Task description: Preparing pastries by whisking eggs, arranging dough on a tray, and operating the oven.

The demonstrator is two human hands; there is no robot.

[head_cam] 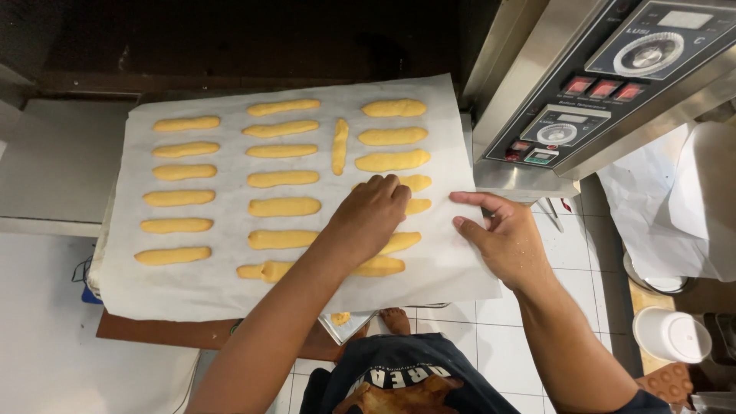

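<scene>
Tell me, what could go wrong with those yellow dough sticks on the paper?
The left hand lies on the right-hand dough sticks, so it might squash them. The baking paper overhangs its support, and the right hand holds its edge; a tug could slide everything toward the tiled floor.

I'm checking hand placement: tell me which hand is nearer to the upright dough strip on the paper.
Left. The left hand lies on the dough pieces just below and right of the upright dough strip. The right hand rests at the baking paper's right edge, farther away.
</scene>
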